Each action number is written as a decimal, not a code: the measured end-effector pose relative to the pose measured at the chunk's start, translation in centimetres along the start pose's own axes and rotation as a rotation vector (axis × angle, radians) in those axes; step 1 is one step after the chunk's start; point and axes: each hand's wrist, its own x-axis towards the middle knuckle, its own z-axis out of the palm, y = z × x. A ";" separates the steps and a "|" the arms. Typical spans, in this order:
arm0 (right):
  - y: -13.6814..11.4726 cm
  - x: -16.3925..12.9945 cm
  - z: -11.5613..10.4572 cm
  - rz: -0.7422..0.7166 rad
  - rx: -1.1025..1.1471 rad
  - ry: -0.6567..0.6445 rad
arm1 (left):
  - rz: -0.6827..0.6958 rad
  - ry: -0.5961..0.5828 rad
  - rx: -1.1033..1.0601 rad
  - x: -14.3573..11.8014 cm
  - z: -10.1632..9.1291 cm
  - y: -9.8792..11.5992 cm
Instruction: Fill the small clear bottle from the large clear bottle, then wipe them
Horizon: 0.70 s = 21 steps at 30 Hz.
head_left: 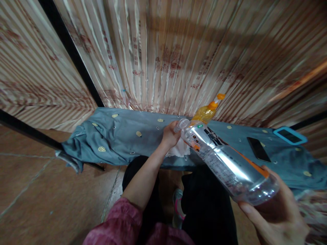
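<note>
My right hand grips the base of a clear plastic bottle with an orange-trimmed label, tilted so its open neck points away toward my left hand. My left hand is at the bottle's mouth, fingers closed around a small clear cap. Under that hand lies a white cloth on the grey-blue covered bench. Behind the bottle's neck stands an orange spray bottle.
A black phone and a blue-cased device lie on the bench at the right. Striped curtains hang behind. A brown tiled floor is at the left. My dark trousers and a shoe show below.
</note>
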 end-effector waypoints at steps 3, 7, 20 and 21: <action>0.4 0.1 0.0 0.002 0.005 0.008 | -0.019 -0.004 0.019 0.0 0.0 -0.1; 1.9 0.7 -0.8 -0.042 0.010 0.013 | -0.006 -0.009 0.015 -0.1 0.1 -0.2; 5.8 2.0 -2.4 -0.152 -0.055 -0.058 | 0.001 0.005 0.065 -0.2 0.1 0.0; 6.0 2.0 -2.5 -0.185 -0.068 -0.073 | 0.001 0.005 0.065 -0.2 0.1 0.0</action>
